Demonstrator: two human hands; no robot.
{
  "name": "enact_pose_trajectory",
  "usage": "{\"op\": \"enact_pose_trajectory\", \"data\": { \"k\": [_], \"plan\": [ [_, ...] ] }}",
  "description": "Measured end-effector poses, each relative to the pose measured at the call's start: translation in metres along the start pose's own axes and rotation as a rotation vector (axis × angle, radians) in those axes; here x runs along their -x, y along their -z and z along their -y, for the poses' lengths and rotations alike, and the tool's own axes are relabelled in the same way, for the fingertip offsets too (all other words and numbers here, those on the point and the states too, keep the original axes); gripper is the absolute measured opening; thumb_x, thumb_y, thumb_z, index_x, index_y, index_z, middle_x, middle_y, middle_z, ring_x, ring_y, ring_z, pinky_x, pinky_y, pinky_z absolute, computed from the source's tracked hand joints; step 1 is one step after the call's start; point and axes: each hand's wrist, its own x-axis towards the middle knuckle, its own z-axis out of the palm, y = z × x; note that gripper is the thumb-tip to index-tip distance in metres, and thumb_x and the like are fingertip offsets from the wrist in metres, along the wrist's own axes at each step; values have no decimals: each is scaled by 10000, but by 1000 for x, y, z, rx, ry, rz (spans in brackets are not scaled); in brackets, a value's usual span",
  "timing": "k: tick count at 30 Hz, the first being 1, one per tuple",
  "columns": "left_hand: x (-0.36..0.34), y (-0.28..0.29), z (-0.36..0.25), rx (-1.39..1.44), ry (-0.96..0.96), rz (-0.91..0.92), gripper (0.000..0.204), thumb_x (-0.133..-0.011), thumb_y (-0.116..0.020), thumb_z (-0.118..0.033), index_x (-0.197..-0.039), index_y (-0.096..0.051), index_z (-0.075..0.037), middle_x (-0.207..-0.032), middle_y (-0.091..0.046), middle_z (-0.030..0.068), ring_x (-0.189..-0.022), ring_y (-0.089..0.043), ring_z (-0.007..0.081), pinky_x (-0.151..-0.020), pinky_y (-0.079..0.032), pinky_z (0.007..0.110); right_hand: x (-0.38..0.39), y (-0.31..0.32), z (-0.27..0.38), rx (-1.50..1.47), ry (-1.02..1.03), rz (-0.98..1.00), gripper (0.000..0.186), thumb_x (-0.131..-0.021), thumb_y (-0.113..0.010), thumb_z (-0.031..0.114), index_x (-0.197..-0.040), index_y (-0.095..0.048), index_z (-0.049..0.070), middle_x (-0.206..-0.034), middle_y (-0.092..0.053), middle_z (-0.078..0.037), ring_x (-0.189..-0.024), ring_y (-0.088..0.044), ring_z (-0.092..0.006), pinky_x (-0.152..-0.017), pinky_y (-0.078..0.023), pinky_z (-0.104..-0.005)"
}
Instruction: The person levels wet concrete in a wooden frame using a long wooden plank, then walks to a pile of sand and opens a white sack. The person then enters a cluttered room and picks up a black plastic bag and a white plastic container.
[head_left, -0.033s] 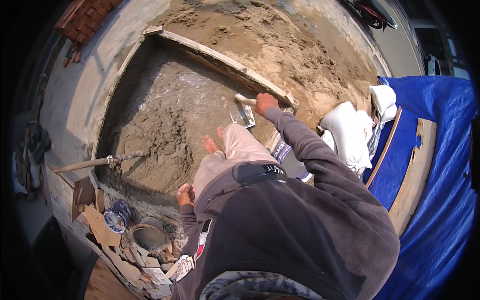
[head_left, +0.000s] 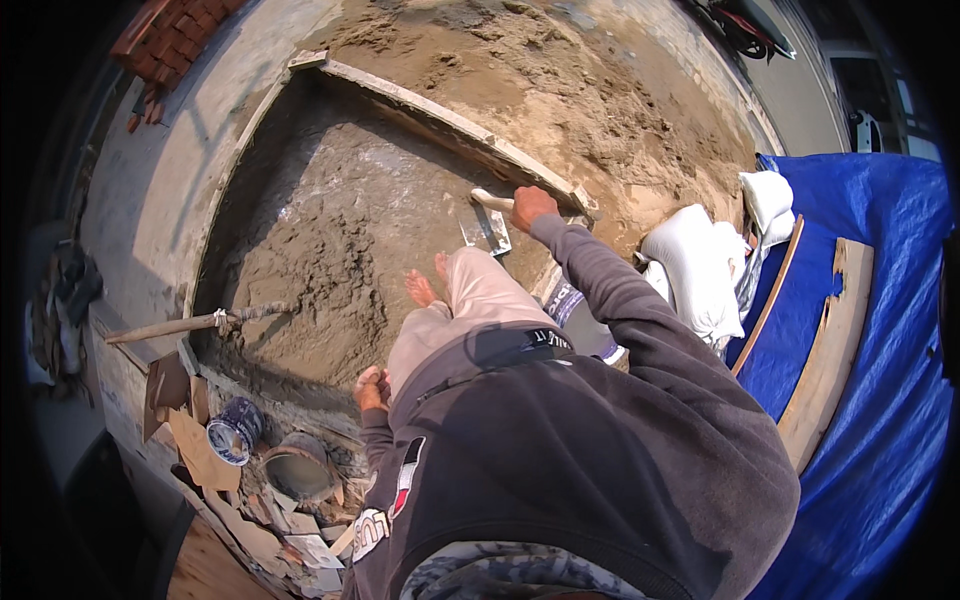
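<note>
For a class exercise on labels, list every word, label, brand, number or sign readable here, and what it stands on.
I won't copy wording, only place it:
Dark waistband: white capital letters, readable in part.
White sleeve patch: large letters, readable in part.
Bucket by the right leg: pale letters on purple, partly hidden.
Blue-and-white bucket: print too small to read.

The head-worn fisheye camera looks steeply down and forward from above, with the dark sweatshirt (head_left: 570, 450) close beneath it at lower centre, the wet mortar (head_left: 325, 245) farther off at upper left of centre, and straight edges bowing toward the frame's blackened corners.
</note>
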Motion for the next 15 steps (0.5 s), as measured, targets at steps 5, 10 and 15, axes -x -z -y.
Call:
{"op": "enact_pose_trajectory", "data": {
  "k": [5,10,15],
  "plan": [
    [-4,-2,4,1,-8,9,136,-832,-567,-96,-963,-599,-78,-772,-663,57,-539,-598,125,-437,-474,236,-7,-4,-5,-18,57,-30,250,-750,-582,147,-926,-658,-13,-957,-638,-227,-916,-626,-355,-787,-513,-426],
    [-4,-5,2,0,-6,-7,129,-824,-585,-91,-952,-603,-85,-769,-664,55,-538,-597,119,-437,-475,235,-6,-3,-5,-3,52,-19,254,-755,-576,138,-952,-660,1,-975,-640,-211,-935,-623,-341,-804,-509,-413],
    [-4,-1,1,4,-12,19,118,-824,-588,-93,-941,-608,-86,-774,-666,54,-543,-600,117,-438,-474,237,-2,1,0,8,7,9,265,-758,-564,108,-990,-664,27,-1019,-640,-186,-978,-617,-313,-840,-501,-392]
  ]
}}
